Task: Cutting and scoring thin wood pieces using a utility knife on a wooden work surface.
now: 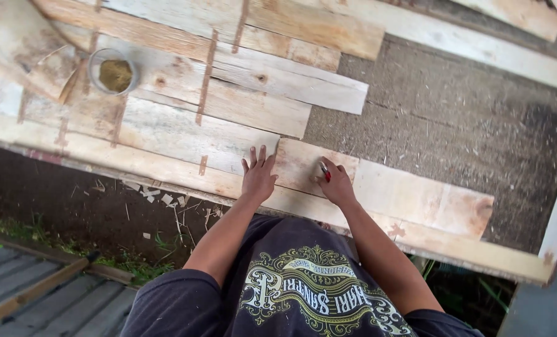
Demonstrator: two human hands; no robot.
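Note:
My left hand (258, 176) lies flat, fingers spread, on a pale wooden plank (166, 134) near its right end. My right hand (335, 181) rests on the neighbouring short plank (416, 196) and grips a small red and silver marking tool (324, 170), its tip down on the wood close to the seam between the two planks. Both planks sit on a long wooden frame rail (453, 246) running along the near edge.
A round tin (112, 71) with brownish contents stands on the boards at upper left. More staggered planks (278, 81) cover the frame above; bare brown board (453, 125) shows to the right. Dirt, wood chips and corrugated sheet (47, 299) lie below left.

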